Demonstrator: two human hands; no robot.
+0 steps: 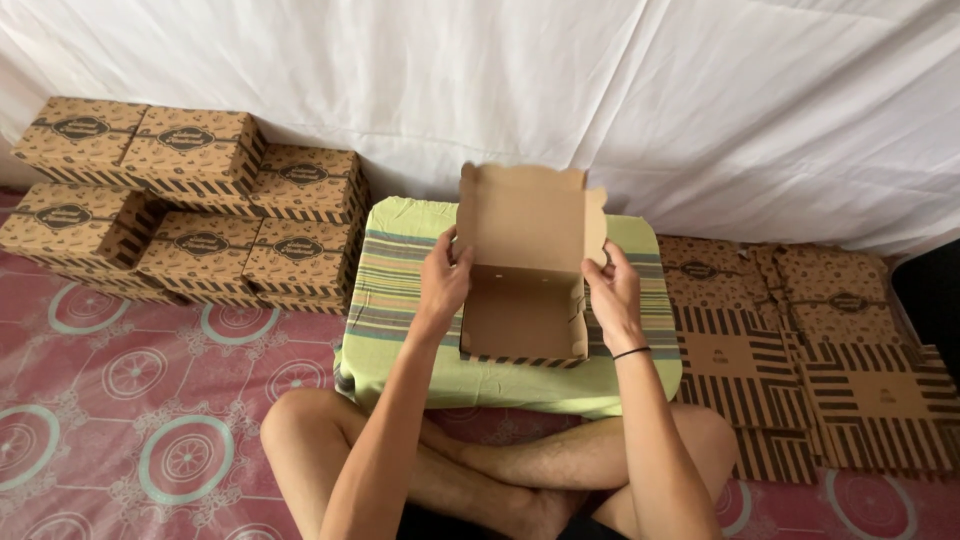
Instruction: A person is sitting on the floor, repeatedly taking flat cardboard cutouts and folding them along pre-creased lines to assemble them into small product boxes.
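An open brown cardboard box (522,310) with a striped rim stands on a low stand covered by a green striped cloth (400,290). Its lid stands upright at the back. My left hand (443,280) grips the box's left wall near the lid hinge. My right hand (612,292), a black band on its wrist, holds the right wall and side flap. I sit cross-legged, my knees right in front of the stand.
Several assembled patterned boxes (200,200) are stacked at the left against a white sheet (700,100). Flat unfolded box blanks (800,350) lie piled at the right. A pink patterned mat (130,400) covers the floor.
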